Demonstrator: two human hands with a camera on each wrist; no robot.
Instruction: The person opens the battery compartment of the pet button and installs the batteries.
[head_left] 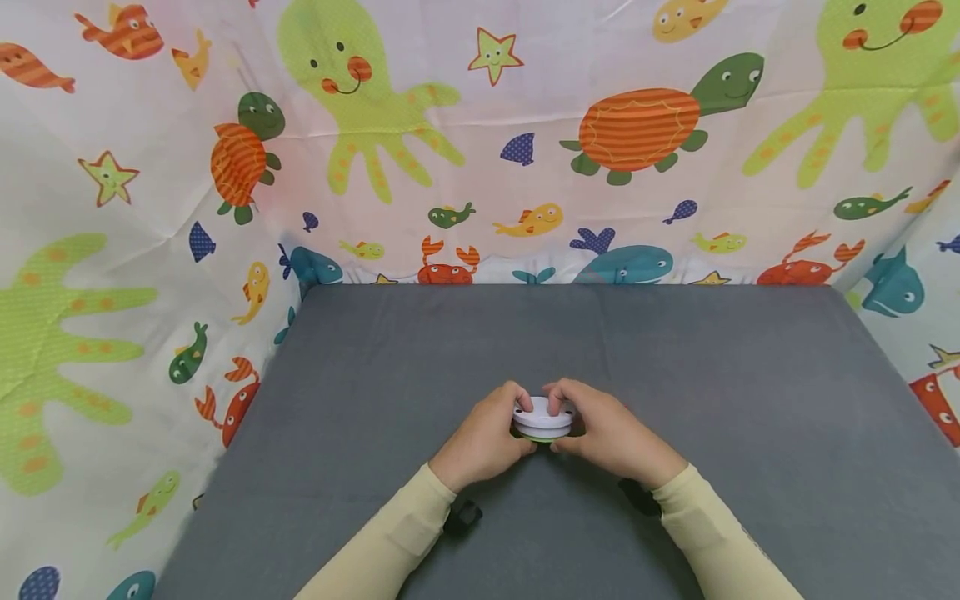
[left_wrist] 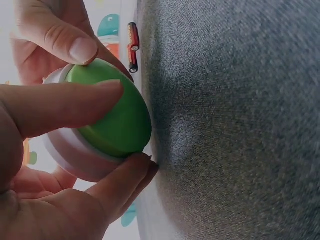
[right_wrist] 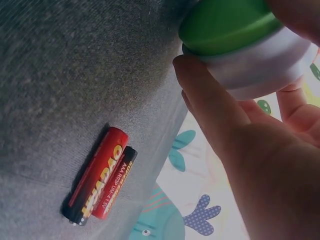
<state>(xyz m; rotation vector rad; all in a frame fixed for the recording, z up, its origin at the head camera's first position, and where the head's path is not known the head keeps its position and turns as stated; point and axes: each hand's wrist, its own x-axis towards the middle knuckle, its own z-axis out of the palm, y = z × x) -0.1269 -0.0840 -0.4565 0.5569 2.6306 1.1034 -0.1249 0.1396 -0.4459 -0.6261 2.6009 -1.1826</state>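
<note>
Both hands hold a round white-and-green device (head_left: 543,422), white ridged body on top and smooth green dome (left_wrist: 125,122) underneath, just over the grey table. The left hand (head_left: 483,437) grips its left side, thumb laid across the green part in the left wrist view and index finger curled onto the white top. From the other side the right hand (head_left: 617,433) grips it the same way, its thumb tip at the green rim. In the right wrist view two red-and-black AAA batteries (right_wrist: 99,175) lie side by side on the table; the head view does not show them.
The grey table (head_left: 450,350) stretches around the hands. Printed cloth (head_left: 480,108) with sea animals hangs at its back and both sides. A small black strap-on camera (head_left: 462,518) sits beneath the left wrist, and another black piece (head_left: 640,497) beneath the right.
</note>
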